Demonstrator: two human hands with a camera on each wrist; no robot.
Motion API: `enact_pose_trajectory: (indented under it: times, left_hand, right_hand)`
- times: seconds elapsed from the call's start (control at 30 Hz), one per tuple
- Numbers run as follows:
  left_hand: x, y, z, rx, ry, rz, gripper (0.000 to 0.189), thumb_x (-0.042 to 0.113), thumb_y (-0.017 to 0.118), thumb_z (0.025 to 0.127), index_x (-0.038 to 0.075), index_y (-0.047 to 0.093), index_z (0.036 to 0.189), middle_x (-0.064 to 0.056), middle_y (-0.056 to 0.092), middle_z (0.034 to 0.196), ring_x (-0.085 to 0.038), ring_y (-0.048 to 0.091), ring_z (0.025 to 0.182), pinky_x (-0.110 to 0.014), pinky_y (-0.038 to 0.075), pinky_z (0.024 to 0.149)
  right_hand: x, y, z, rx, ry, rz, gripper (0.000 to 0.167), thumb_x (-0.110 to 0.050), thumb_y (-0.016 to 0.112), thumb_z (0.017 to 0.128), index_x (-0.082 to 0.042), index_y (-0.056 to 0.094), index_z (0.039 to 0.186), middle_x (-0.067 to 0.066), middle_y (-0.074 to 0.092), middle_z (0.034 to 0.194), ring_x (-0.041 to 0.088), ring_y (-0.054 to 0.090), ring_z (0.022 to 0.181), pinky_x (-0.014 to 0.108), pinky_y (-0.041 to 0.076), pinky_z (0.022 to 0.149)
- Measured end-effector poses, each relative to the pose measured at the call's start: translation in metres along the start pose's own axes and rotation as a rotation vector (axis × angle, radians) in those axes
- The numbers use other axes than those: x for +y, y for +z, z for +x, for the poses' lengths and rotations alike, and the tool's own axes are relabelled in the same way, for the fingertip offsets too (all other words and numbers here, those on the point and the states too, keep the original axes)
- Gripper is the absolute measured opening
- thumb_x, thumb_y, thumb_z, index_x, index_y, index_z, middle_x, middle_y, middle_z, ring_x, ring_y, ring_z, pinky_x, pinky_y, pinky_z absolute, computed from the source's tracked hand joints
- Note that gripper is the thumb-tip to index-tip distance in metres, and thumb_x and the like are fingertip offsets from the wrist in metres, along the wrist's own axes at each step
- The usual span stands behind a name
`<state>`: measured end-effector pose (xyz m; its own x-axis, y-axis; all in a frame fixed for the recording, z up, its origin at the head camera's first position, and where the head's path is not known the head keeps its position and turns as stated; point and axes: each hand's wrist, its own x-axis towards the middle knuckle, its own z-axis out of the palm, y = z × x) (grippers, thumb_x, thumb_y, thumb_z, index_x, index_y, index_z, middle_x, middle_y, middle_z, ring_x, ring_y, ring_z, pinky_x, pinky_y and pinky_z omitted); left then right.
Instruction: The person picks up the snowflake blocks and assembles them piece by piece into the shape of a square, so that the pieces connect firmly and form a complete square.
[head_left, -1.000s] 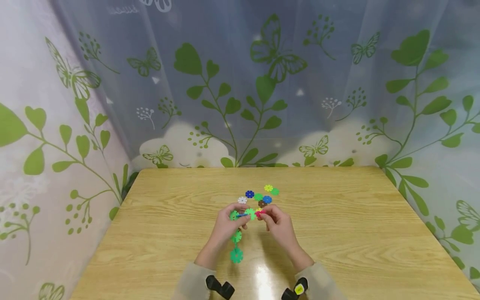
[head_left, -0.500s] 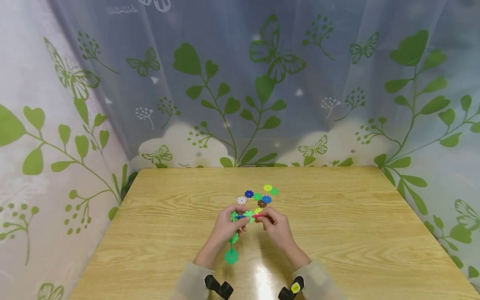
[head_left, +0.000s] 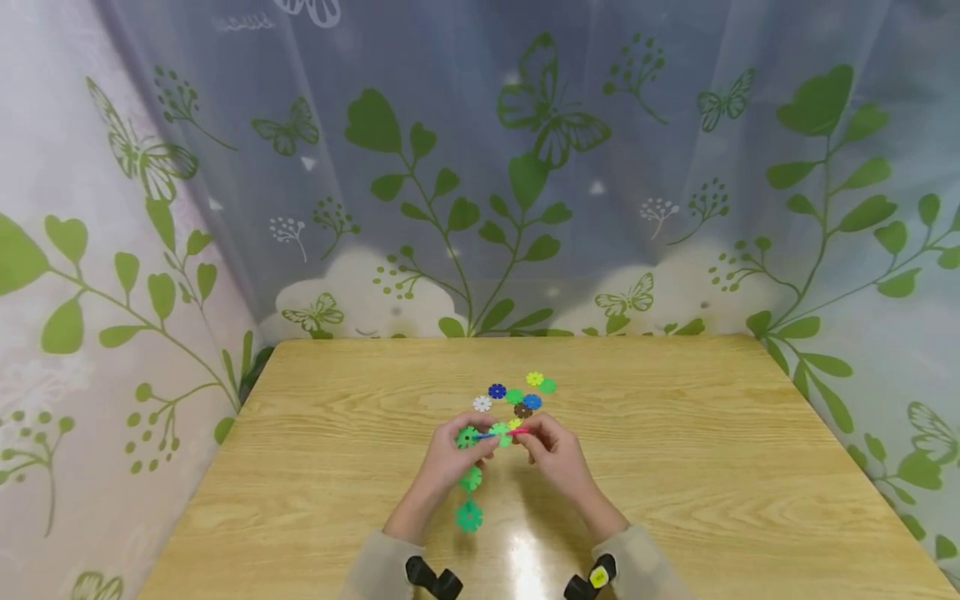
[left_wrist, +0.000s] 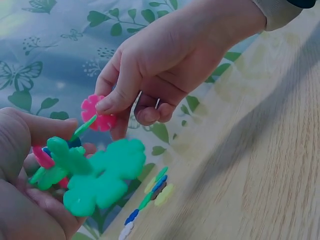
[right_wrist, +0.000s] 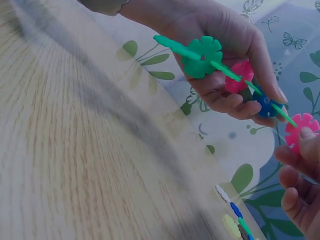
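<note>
My left hand (head_left: 448,454) holds a chain of slotted plastic snowflake discs, its thumb and fingers at the blue disc (right_wrist: 262,106). The chain also has a pink disc (right_wrist: 235,82) and several green ones, and its lower end, a green disc (head_left: 469,517), hangs below the hand toward me. Between thumb and fingers my right hand (head_left: 557,450) pinches another pink snowflake disc (left_wrist: 90,106). In the right wrist view that disc's edge meets the green disc (right_wrist: 284,114) at the chain's far end, the two set crosswise.
Loose snowflake discs lie flat on the wooden table (head_left: 337,467) beyond the hands: white (head_left: 482,403), dark blue (head_left: 497,391), blue (head_left: 532,402), brown (head_left: 522,411), plus several yellow and green. A printed curtain (head_left: 465,208) hangs behind the table's back edge.
The pink disc in the right hand has turned from showing its face to edge-on, against the chain's green disc. The hanging end swung slightly left, then partly back.
</note>
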<state>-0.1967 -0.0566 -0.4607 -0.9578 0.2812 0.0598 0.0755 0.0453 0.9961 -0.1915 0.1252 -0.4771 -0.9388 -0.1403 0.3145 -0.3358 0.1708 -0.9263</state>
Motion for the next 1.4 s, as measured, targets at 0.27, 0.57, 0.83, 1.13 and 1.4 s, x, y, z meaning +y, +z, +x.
enact_pose_trajectory:
  times: [0.27,0.57,0.83,1.13,1.4]
  left_hand:
    - [-0.002,-0.002,0.0,-0.004,-0.004,0.001,0.029,0.005,0.066,0.086,-0.005,0.06,0.112,-0.019,0.058,0.105,-0.028,0.062,0.08,-0.05,0.056,0.068]
    - [-0.027,-0.004,0.012,-0.01,-0.015,-0.023,0.033,0.015,0.071,0.084,0.002,0.061,0.113,-0.013,0.058,0.105,-0.025,0.065,0.078,-0.047,0.057,0.064]
    - [-0.03,-0.003,0.013,-0.017,-0.019,-0.007,0.037,0.018,0.073,0.082,0.002,0.062,0.113,-0.012,0.059,0.106,-0.024,0.065,0.077,-0.049,0.056,0.063]
    - [-0.032,-0.002,0.012,-0.015,-0.028,-0.001,0.037,0.018,0.073,0.082,0.0,0.062,0.113,-0.012,0.061,0.097,-0.022,0.064,0.073,-0.05,0.056,0.061]
    - [-0.031,-0.005,0.013,0.017,-0.025,-0.003,0.029,0.018,0.073,0.082,0.01,0.066,0.108,-0.012,0.06,0.097,-0.023,0.063,0.073,-0.053,0.055,0.063]
  right_hand:
    - [-0.002,-0.001,-0.001,0.005,0.037,0.009,0.007,0.008,0.054,0.09,0.005,0.06,0.087,0.02,0.065,0.083,0.043,0.049,0.063,0.029,0.048,0.05]
    - [-0.001,-0.002,0.0,-0.014,0.006,0.045,0.006,0.008,0.054,0.09,0.006,0.059,0.088,0.023,0.064,0.084,0.041,0.05,0.063,0.034,0.05,0.05]
    - [0.0,-0.002,0.0,-0.036,-0.014,0.059,0.005,0.006,0.054,0.09,0.007,0.059,0.089,0.022,0.064,0.085,0.045,0.047,0.064,0.034,0.049,0.05]
    - [0.001,-0.001,-0.002,-0.043,-0.004,0.073,0.004,0.006,0.055,0.09,0.007,0.058,0.09,0.024,0.062,0.084,0.042,0.048,0.061,0.032,0.049,0.049]
    - [0.005,-0.006,0.002,-0.04,0.046,0.045,0.01,0.006,0.055,0.09,0.008,0.059,0.099,0.027,0.063,0.085,0.009,0.053,0.063,0.03,0.05,0.051]
